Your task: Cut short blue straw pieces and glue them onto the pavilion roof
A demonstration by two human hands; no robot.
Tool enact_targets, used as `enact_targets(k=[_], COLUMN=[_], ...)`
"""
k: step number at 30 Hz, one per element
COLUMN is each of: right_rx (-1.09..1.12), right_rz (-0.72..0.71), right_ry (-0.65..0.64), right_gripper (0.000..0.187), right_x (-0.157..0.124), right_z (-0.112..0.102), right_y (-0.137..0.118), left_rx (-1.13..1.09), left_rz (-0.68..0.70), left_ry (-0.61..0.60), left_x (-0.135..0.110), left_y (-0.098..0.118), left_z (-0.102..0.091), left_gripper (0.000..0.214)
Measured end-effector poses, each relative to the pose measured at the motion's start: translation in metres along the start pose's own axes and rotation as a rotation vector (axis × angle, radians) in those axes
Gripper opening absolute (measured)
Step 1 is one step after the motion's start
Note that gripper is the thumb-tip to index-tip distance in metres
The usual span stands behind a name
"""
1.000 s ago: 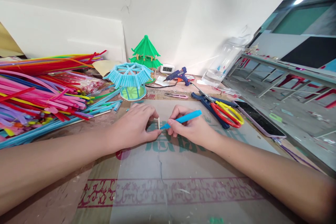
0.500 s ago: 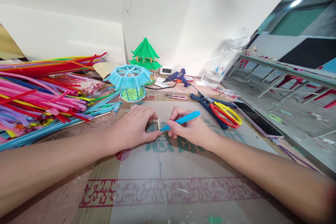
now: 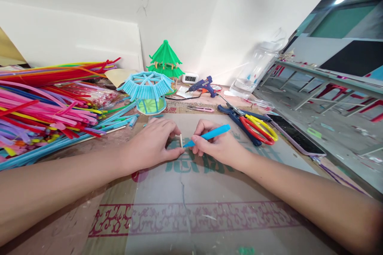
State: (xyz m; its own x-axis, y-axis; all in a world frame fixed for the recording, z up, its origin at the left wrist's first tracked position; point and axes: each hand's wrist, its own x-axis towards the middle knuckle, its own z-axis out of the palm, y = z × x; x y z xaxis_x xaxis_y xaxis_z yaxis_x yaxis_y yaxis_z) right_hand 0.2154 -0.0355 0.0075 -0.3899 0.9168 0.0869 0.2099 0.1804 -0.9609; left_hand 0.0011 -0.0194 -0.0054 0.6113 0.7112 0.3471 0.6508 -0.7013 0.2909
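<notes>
My left hand (image 3: 154,143) rests on a sheet of cardboard (image 3: 191,191) and pinches a small pale stick (image 3: 181,140), holding it upright between thumb and forefinger. My right hand (image 3: 218,147) grips a light blue pen-shaped cutter (image 3: 209,134) like a pencil. Its tip points left and meets the lower part of the stick. Both hands lie close together at the middle of the table.
A big pile of coloured straws (image 3: 44,99) fills the left side. Behind the hands stand a light blue straw pavilion (image 3: 146,91) and a green one (image 3: 166,61). A blue glue gun (image 3: 203,85), scissors (image 3: 254,125) and a phone (image 3: 295,139) lie to the right.
</notes>
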Motion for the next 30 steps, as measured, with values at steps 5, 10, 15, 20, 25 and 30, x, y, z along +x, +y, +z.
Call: enact_targets(k=[5, 10, 15, 20, 25, 30], right_rx=[-0.014, -0.030, -0.025, -0.018, -0.029, -0.010], right_rz=[0.004, -0.008, -0.003, 0.024, 0.027, 0.023], right_ry=[-0.002, 0.024, 0.018, -0.019, -0.025, -0.018], right_gripper=[0.023, 0.022, 0.023, 0.025, 0.027, 0.027], right_x=[-0.0011, -0.0019, -0.0010, -0.0008, -0.0012, -0.0017], right_z=[-0.0002, -0.0005, -0.0005, -0.0013, -0.0011, -0.0005], right_y=[-0.0009, -0.0001, -0.0002, -0.0010, -0.0015, -0.0022], left_rx=[0.002, -0.003, 0.003, 0.007, 0.000, 0.001], left_rz=[0.012, -0.002, -0.010, -0.001, 0.008, 0.012], left_ry=[0.003, 0.002, -0.011, -0.014, -0.026, -0.005], left_x=[-0.0006, -0.0001, 0.0006, 0.0001, -0.0006, -0.0010], left_y=[-0.0013, -0.0011, -0.0003, -0.0009, -0.0018, -0.0027], left_z=[0.0006, 0.0001, 0.0005, 0.0002, -0.0002, 0.0006], left_gripper=[0.031, 0.032, 0.031, 0.031, 0.031, 0.032])
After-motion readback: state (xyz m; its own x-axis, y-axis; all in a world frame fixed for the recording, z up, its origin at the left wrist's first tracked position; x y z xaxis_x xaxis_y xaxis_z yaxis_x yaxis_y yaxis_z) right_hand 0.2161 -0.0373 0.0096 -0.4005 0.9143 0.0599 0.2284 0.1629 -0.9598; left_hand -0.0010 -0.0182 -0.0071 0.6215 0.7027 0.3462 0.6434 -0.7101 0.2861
